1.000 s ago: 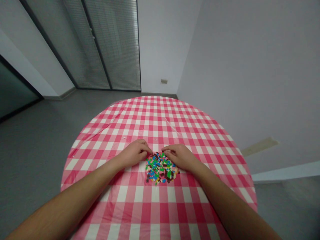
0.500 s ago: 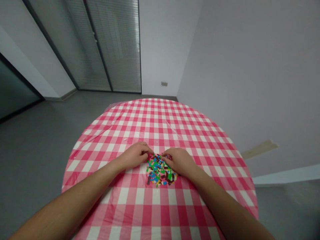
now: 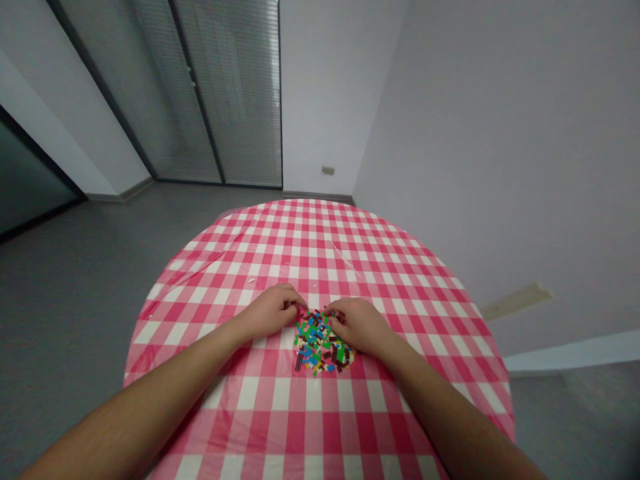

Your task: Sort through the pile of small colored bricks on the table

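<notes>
A flat pile of small plastic building bricks (image 3: 316, 340) in blue, green, brown, yellow and white lies spread on the checked tablecloth, in the middle of the head view. My left hand (image 3: 277, 310) rests at the pile's far left edge, fingers bent, with a gap between thumb and forefinger. At the far right edge is my right hand (image 3: 359, 323), its curved fingertips and thumb apart among the bricks. No brick shows clearly held in either hand. My right hand hides part of the pile beneath it.
A round table with a pink and white checked plastic cloth (image 3: 310, 240) fills the lower middle. Small white scraps (image 3: 251, 280) lie beyond my left hand. A white wall (image 3: 500, 133) stands close on the right, and glass partitions with blinds (image 3: 235, 100) are behind.
My right thumb has shifted slightly over the bricks. My left hand stays nearly in place, and the view has moved a little.
</notes>
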`<state>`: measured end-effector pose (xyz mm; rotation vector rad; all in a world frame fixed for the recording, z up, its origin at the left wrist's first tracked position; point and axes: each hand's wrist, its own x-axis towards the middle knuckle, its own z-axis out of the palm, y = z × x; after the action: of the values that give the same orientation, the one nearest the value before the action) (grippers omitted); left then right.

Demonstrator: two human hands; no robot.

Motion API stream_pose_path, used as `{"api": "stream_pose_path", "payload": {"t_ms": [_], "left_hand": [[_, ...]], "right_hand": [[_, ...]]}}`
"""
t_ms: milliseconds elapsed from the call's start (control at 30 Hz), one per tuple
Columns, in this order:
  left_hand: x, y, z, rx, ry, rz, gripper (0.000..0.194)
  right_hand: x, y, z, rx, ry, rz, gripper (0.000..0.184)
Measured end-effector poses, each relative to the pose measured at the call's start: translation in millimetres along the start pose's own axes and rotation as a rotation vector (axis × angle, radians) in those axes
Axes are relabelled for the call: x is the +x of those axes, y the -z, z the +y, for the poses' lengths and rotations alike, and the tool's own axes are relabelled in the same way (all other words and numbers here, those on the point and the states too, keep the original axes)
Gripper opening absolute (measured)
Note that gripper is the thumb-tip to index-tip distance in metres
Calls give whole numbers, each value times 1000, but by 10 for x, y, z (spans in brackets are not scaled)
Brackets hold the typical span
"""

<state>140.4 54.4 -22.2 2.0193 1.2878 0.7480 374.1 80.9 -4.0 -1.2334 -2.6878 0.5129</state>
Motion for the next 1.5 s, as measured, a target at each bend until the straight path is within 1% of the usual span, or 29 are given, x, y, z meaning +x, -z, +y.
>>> {"api": "stream_pose_path", "payload": {"t_ms": [167, 333, 467, 567, 733, 933, 1133, 1233, 1333, 1400, 1500], "left_hand": [[10, -9, -2, -7, -9, -1, 35], [9, -1, 25, 34, -30, -12, 34], [3, -5, 22, 88, -78, -48, 34], [-2, -6, 9, 118, -84, -67, 34], [-10, 3, 28, 109, -115, -78, 32], [-18, 13, 90, 86, -96, -71, 37], [-29, 13, 83, 64, -37, -42, 30], [-25, 9, 80, 50, -32, -54, 23], [-20, 4, 100, 43, -35, -41, 17], [-21, -1, 129, 49, -35, -25, 15], [-30, -20, 183, 50, -55, 14, 14]], "right_hand": [[7, 1, 36, 74, 46, 15, 19], [8, 18, 91, 145, 31, 44, 23], [2, 28, 88, 122, 40, 22, 20], [-8, 39, 79, 126, 53, 10, 19], [-14, 65, 108, 151, 26, 54, 22], [-8, 36, 134, 135, 42, 38, 21], [-12, -44, 105, 98, 74, 19, 21], [-6, -41, 72, 64, 73, 3, 20], [-3, -10, 44, 36, 69, -12, 19], [-5, 9, 32, 39, 65, 2, 20], [-8, 7, 17, 76, 46, 78, 22]]}}
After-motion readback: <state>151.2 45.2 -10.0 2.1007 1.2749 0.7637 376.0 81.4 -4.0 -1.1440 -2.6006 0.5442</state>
